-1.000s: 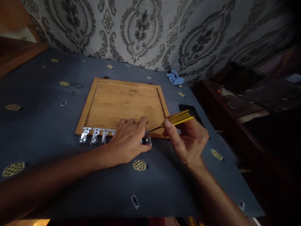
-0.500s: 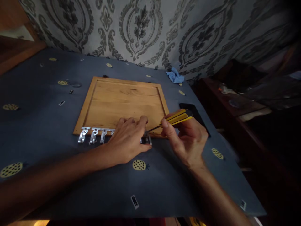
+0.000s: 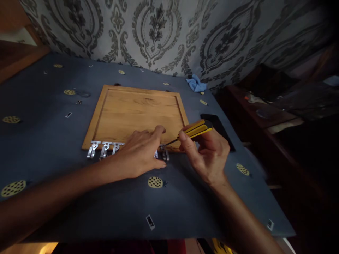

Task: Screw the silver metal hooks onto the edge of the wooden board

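Metal hooks (image 3: 91, 151) line the near edge of the wooden board (image 3: 140, 113); most seem set, though the pictures cannot show how firmly. At the board's near right, the right hand (image 3: 208, 151) pinches a screwdriver (image 3: 194, 129), its tip at the rightmost hook (image 3: 166, 155), which looks unfinished. The left hand (image 3: 141, 150) spreads over the row. The board lies flat on a pineapple-print table (image 3: 106, 211); beyond it hangs patterned fabric (image 3: 159, 38), with a blue rag (image 3: 196, 84) off its far right corner.
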`<control>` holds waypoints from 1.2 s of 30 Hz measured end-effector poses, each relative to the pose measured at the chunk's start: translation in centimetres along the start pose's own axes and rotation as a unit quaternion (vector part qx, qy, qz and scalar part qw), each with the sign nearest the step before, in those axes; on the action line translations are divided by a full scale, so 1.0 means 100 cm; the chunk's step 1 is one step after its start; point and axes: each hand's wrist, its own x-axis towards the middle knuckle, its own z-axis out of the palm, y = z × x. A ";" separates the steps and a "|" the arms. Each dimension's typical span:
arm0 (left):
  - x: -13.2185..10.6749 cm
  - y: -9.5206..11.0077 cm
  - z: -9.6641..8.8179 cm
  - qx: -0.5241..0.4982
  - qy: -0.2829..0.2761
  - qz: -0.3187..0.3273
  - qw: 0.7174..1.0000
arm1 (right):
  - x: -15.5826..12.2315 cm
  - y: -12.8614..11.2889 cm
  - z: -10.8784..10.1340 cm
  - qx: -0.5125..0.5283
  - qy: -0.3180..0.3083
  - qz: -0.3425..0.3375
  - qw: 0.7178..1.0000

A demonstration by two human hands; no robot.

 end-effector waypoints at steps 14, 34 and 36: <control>0.000 0.005 0.012 -0.002 0.038 0.017 0.999 | 0.001 -0.001 -0.001 -0.016 0.003 -0.013 1.000; 0.005 0.005 0.011 -0.014 0.026 0.006 1.000 | 0.003 -0.003 -0.003 -0.021 0.003 -0.047 0.999; 0.006 0.006 0.010 -0.009 0.021 0.001 1.000 | 0.004 -0.003 -0.003 -0.018 0.001 -0.042 0.999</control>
